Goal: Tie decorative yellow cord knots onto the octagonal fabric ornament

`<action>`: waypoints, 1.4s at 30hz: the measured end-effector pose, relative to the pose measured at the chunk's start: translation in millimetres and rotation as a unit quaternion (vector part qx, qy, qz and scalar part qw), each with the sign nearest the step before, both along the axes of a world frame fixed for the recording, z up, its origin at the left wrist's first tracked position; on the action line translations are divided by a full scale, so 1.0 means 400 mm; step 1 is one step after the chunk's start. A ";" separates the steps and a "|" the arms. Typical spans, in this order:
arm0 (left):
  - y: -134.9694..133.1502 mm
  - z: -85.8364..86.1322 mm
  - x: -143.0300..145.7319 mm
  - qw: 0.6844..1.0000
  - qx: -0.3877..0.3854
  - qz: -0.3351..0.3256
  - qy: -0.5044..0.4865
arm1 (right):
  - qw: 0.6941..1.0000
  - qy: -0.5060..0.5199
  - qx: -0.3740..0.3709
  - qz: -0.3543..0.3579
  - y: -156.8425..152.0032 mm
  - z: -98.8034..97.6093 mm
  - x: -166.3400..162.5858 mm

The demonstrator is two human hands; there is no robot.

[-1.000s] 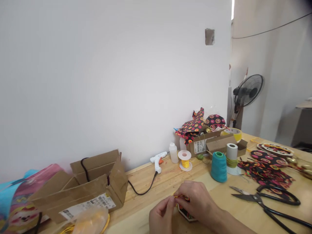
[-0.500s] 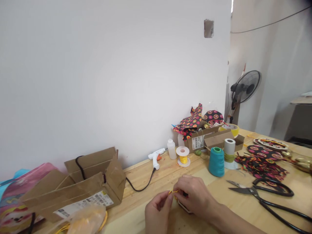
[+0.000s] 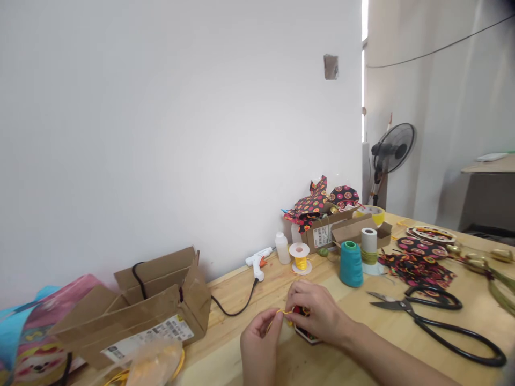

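Cord [image 3: 285, 311], thin and yellow, strung between left hand [image 3: 260, 348] and right hand [image 3: 316, 311], to the left of the teal thread cone [image 3: 351, 264] and nearer than it. In the left, pinched between thumb and forefinger, with more yellow showing along the inner fingers. In the right, gripped by the fingertips, just above a dark patterned piece [image 3: 304, 335] with a pale rim, also left of and nearer than the cone. Cannot tell whether held by that palm or merely covered. Fingertips nearly meeting one second ago, now slightly parted, baring a short stretch of strand; probably a sign of close finger work on the cord, with the piece kept near. Farther out on the bench [image 3: 217, 348]: behind the cone to its left, a spool of yellow cord [image 3: 300, 262]; farther left, a glue gun [image 3: 256, 261]; to its right, fabric strips [image 3: 416, 271]; nearer on that side, spread scissors [image 3: 405, 305].
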State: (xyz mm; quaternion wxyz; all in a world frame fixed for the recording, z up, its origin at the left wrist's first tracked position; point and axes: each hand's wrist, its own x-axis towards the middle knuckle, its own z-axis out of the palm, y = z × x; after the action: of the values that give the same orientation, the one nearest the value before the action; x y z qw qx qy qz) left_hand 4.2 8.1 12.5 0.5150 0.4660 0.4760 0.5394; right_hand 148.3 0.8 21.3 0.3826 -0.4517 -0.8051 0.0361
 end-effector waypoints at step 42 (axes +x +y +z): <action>-0.020 -0.014 0.006 0.998 0.029 -0.059 0.019 | 0.662 0.613 -0.337 0.271 0.009 0.018 0.000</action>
State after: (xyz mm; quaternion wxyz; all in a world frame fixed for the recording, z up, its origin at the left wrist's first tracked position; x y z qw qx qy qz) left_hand 6.6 0.0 7.0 0.5235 0.5178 0.4416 0.5127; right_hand 148.2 4.6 28.7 0.5847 -0.1879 -0.4088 0.6751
